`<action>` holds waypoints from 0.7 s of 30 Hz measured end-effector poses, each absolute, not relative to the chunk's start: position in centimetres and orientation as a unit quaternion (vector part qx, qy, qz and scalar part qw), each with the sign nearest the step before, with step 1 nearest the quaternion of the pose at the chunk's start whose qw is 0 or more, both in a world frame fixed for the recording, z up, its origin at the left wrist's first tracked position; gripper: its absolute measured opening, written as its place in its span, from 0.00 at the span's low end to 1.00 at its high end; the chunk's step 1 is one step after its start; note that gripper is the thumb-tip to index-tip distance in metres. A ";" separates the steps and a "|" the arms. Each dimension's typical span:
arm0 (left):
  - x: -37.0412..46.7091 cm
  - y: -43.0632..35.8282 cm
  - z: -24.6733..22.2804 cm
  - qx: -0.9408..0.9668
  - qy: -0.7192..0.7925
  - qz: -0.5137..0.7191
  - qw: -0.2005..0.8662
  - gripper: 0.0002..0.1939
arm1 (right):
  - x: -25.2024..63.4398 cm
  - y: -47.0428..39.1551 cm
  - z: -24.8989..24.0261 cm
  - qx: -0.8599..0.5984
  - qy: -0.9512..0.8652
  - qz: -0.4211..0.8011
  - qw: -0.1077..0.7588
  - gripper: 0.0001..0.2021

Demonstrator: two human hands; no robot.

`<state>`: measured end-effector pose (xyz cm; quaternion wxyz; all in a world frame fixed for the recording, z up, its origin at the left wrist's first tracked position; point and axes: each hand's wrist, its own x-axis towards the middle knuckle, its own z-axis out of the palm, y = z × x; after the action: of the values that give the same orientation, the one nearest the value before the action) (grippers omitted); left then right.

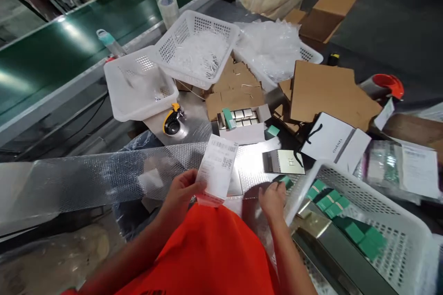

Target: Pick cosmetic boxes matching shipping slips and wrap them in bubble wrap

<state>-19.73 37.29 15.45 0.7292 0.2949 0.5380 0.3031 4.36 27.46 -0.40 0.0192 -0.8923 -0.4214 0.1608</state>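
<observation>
The left hand [182, 190] of a person in a bright orange-red shirt [214, 253] pinches a printed white slip [217, 168], its barcode and square code face up, above bubble wrap [90, 179] at the near center of the counter [197, 117]. The right hand [272, 200] curls at a small green box [285, 181] just right of center; whether its fingers grip the box cannot be told.

Just beyond sits a shiny flat case [292, 161] marked "HR," near a smooth white bag [334, 140] with black cord handles and "CHANEL" lettering. At near right, a perforated white plastic basket [411, 235] holds green cartons [334, 203] and long, glossy dark boxes [349, 249].

Farther back, an open white carton [242, 133] holds rows of silvery packs [244, 114], with a yellow-and-black tape dispenser [172, 122] to its left. Beyond lie two white bins [121, 94] [195, 76], one filled with pale shreds [204, 50], and brown cardboard [325, 90] at right. A smooth green conveyor belt [72, 46] crosses the far left, beside a dark gray floor [401, 18] at far right.
</observation>
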 end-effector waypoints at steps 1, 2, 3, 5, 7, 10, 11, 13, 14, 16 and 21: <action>-19.8 37.3 15.4 0.294 0.540 0.300 0.730 0.09 | 4.1 27.5 -0.3 -0.899 -0.409 0.158 0.011 0.30; -19.8 37.3 15.3 0.294 0.539 0.298 0.731 0.10 | 3.9 27.6 -0.1 -0.905 -0.396 0.156 0.004 0.31; -19.7 37.4 15.3 0.294 0.539 0.296 0.732 0.10 | 3.9 27.7 0.1 -0.911 -0.383 0.156 -0.001 0.32; -19.7 37.5 15.2 0.297 0.539 0.295 0.731 0.09 | 4.2 28.0 0.5 -0.920 -0.360 0.157 -0.004 0.32; -19.6 37.5 15.1 0.301 0.540 0.290 0.731 0.09 | 4.8 28.4 0.6 -0.927 -0.339 0.160 -0.004 0.33; -19.4 37.5 15.2 0.308 0.538 0.285 0.731 0.09 | 5.7 29.0 0.4 -0.932 -0.317 0.176 0.002 0.32; -19.3 37.5 15.2 0.311 0.536 0.286 0.731 0.08 | 5.8 29.1 0.2 -0.932 -0.313 0.183 0.006 0.32; -19.2 37.5 15.4 0.313 0.534 0.291 0.730 0.08 | 6.0 29.0 -0.1 -0.930 -0.312 0.191 0.017 0.32; -19.1 37.5 15.4 0.313 0.535 0.292 0.729 0.08 | 6.1 28.9 -0.2 -0.929 -0.314 0.191 0.026 0.32; -19.1 37.4 15.5 0.308 0.540 0.291 0.727 0.09 | 6.2 28.8 -0.4 -0.929 -0.319 0.185 0.044 0.32; -19.4 37.4 15.5 0.307 0.537 0.302 0.725 0.10 | 6.2 28.9 -0.6 -0.925 -0.333 0.160 0.086 0.31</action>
<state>-19.36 37.40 15.47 0.7248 0.3075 0.5374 0.3022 6.23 28.92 -0.57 0.0861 -0.9253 -0.3328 0.1600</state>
